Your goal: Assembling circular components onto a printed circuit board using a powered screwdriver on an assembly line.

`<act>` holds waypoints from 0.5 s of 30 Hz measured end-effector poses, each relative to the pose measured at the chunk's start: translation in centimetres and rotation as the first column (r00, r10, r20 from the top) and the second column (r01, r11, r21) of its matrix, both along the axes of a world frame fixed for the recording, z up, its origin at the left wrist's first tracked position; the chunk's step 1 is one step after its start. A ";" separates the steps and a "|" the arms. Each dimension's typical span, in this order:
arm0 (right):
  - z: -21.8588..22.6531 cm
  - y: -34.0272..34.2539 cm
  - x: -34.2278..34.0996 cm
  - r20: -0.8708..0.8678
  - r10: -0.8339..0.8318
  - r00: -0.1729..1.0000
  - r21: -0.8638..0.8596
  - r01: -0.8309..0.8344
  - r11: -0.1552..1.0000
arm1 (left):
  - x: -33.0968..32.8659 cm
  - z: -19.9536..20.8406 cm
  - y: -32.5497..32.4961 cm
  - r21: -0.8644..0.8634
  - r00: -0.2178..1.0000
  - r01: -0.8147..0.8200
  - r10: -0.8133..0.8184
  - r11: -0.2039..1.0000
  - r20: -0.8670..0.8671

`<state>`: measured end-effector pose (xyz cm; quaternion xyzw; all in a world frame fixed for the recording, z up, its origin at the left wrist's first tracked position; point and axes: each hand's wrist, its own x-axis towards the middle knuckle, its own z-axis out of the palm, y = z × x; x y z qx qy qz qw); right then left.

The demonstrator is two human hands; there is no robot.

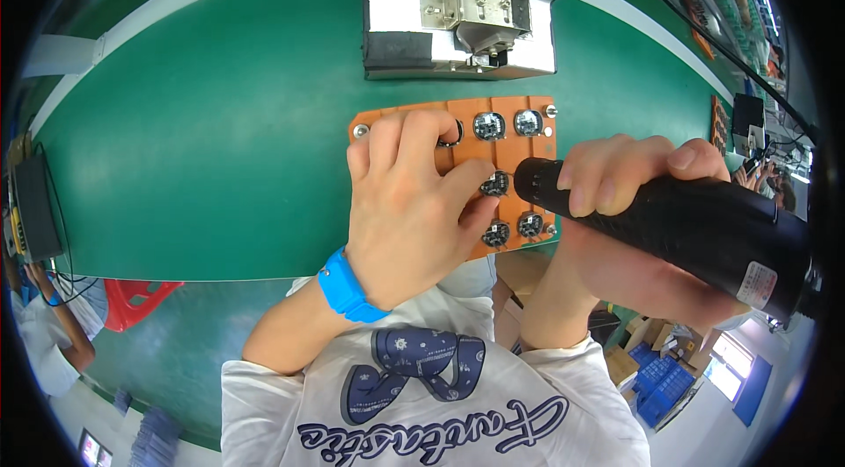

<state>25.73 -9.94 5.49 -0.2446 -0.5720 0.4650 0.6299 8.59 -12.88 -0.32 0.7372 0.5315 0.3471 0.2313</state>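
Observation:
An orange plate [515, 150] lies on the green table, with several small round circuit boards [489, 125] seated in its round recesses. My left hand [409, 194], with a blue band at the wrist, rests over the plate's left part and hides recesses there. Its index finger and thumb close in on the left edge of a round circuit board [495, 183] in the middle row; the other fingers are curled. My right hand [625, 194] is wrapped around a black electric screwdriver [695, 220]. The tool lies nearly level, its nose pointing left beside that board; its bit tip is hard to make out.
Beyond the plate stands a metal device [482, 14] with a bracket on its front. A dark cable [722, 40] runs down the right side. A red stool [139, 301] and another person [57, 339] are at the left, blue crates [660, 383] at lower right.

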 end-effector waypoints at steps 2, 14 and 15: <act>0.0 -0.2 -0.1 0.047 -0.036 0.998 0.021 0.035 0.999 | -0.1 0.0 0.0 0.005 1.000 -0.008 0.008 1.000 -0.003; 7.1 7.2 0.0 0.257 0.353 0.900 0.126 -0.393 0.911 | -0.2 0.0 -0.5 0.025 0.999 -0.024 0.023 0.999 0.031; 7.5 8.6 -0.2 0.337 0.408 0.848 0.141 -0.474 0.869 | -0.1 -0.2 -0.6 0.038 0.999 -0.026 0.024 0.999 0.032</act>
